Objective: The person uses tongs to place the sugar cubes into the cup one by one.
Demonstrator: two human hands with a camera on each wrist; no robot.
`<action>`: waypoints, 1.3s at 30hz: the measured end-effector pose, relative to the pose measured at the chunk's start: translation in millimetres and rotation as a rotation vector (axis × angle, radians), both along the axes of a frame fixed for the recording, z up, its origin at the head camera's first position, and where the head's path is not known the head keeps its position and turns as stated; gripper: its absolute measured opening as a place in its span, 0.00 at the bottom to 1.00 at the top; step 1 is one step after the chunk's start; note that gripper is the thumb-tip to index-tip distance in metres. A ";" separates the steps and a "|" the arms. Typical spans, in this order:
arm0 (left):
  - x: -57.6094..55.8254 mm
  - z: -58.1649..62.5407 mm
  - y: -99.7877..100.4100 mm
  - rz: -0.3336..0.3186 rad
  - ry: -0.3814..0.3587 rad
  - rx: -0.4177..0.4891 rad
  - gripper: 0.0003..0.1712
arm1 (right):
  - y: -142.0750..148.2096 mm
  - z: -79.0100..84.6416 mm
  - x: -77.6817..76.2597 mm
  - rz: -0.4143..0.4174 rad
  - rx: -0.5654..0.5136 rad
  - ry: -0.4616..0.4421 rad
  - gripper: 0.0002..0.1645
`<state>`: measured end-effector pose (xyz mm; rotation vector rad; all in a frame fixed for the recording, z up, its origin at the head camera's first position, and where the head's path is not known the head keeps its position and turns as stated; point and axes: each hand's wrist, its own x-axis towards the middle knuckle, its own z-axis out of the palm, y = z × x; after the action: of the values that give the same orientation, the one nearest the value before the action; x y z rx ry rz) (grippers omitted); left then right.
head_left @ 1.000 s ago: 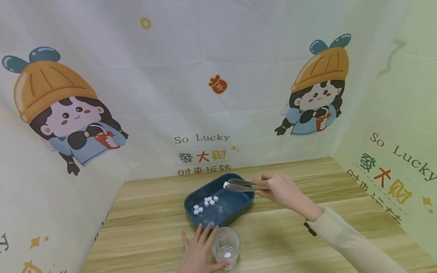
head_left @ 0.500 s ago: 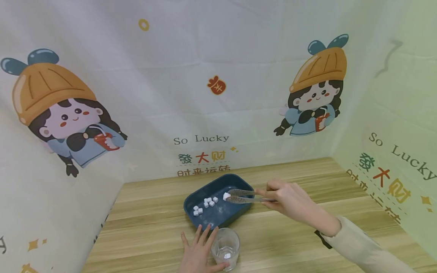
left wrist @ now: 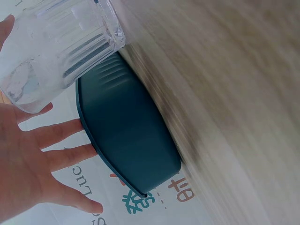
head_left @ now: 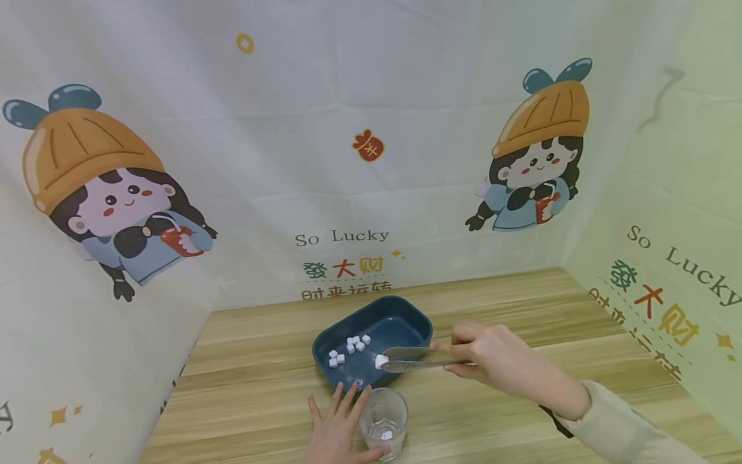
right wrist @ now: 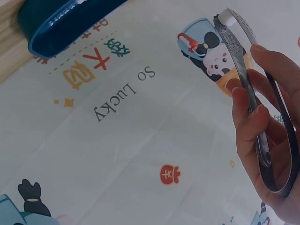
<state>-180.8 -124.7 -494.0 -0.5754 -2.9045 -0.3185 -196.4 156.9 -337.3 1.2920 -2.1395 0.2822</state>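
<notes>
A: ok so what's in the blue tray (head_left: 402, 335)?

B: white cubes (head_left: 350, 348), I count eight. Three by its left edge, five more toward the middle. Its back corner sits near the far edge of the table (head_left: 243, 399).

A: and the glass (head_left: 383, 412)?

B: upright just off the tray's near edge, a small white bit (head_left: 386, 435) at the bottom. Left hand (head_left: 336, 430) is splayed wide, fingertips at the tray's rim, thumb against the glass.

A: right hand (head_left: 498, 361)?

B: curled round metal tongs (head_left: 408, 366), the tips pinching another cube (head_left: 380, 361) over the tray's near long edge.
</notes>
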 end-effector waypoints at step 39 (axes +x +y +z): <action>1.1 1.0 -0.8 0.001 -0.030 -0.010 0.54 | -13.7 -22.3 -0.5 0.024 0.232 -0.068 0.18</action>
<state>-179.6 -125.5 -493.0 -0.5755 -2.9366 -0.3160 -196.9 143.2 -359.6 1.4571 -2.2682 0.0901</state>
